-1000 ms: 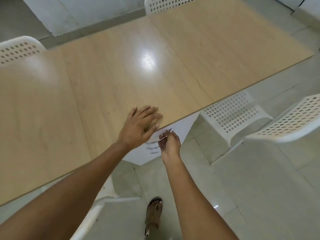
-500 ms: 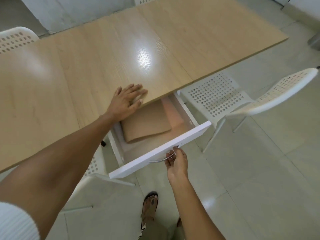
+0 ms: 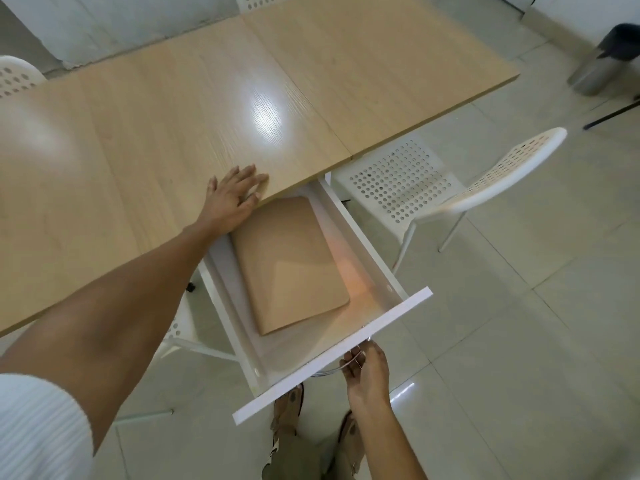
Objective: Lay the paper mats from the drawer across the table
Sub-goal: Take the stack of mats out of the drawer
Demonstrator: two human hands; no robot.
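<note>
A white drawer (image 3: 367,327) stands pulled far out from under the light wooden table (image 3: 145,140). Inside it lies a flat stack of tan paper mats (image 3: 291,265), its far end near the table's edge. My left hand (image 3: 235,199) rests flat on the table's near edge, fingers spread, holding nothing. My right hand (image 3: 367,368) is below the drawer front, fingers curled around the metal drawer handle (image 3: 332,370).
A white perforated chair (image 3: 433,188) stands just right of the drawer, another chair (image 3: 14,77) at the far left and one at the table's far side. A metal bin (image 3: 599,64) stands on the tiled floor at the upper right. My feet are under the drawer front.
The drawer went from shut to pulled far out, with my right hand on its handle moving toward me. The mats came into view. My left hand stayed on the table edge.
</note>
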